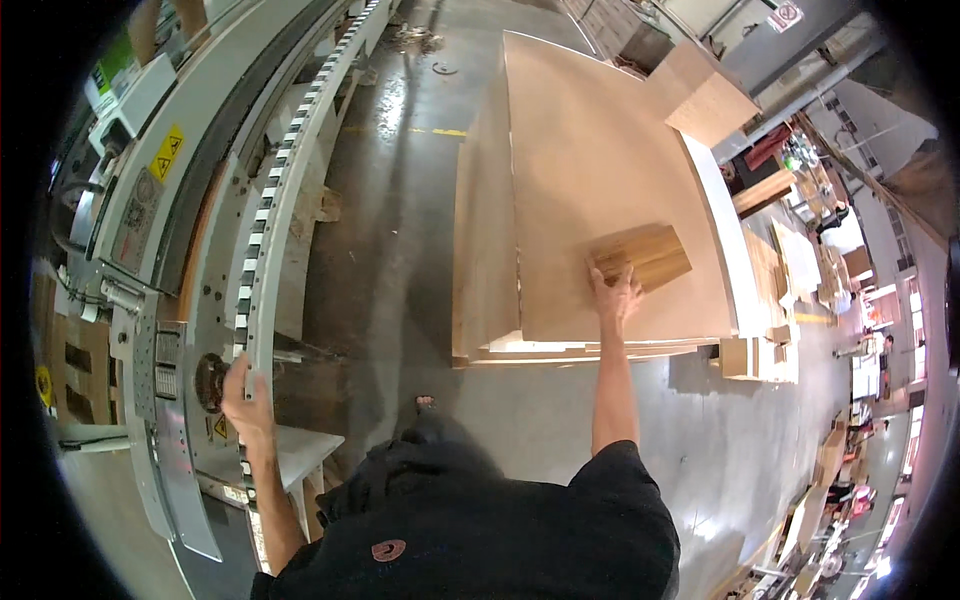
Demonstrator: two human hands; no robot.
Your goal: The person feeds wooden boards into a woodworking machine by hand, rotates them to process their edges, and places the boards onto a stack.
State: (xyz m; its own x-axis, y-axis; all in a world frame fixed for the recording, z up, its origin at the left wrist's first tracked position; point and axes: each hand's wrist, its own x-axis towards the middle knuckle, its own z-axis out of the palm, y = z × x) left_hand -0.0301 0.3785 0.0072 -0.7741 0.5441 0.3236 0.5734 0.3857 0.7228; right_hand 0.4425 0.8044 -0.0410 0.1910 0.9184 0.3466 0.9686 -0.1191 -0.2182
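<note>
On the right, my right hand (pixel 615 297) grips the near left end of a stack of short wooden boards (pixel 657 258), thumb and fingers spread across its edge. These boards lie on top of a large stack of brown panels (pixel 600 130). Over on the left, my left hand (pixel 248 408) is raised beside the rail of a long grey machine, its fingers apart and nothing seen in them. A row of black and white track pads (pixel 262 215) runs along this rail. Close by my left fingers sits a dark round part (pixel 211 383) of the machine.
The grey machine (pixel 150 225) fills the left side, with yellow warning labels. A grey floor aisle (pixel 385 230) separates it from the panel stack. A cardboard-coloured box (pixel 705 95) stands at the stack's far corner. More wooden pieces (pixel 755 358) lie at its right.
</note>
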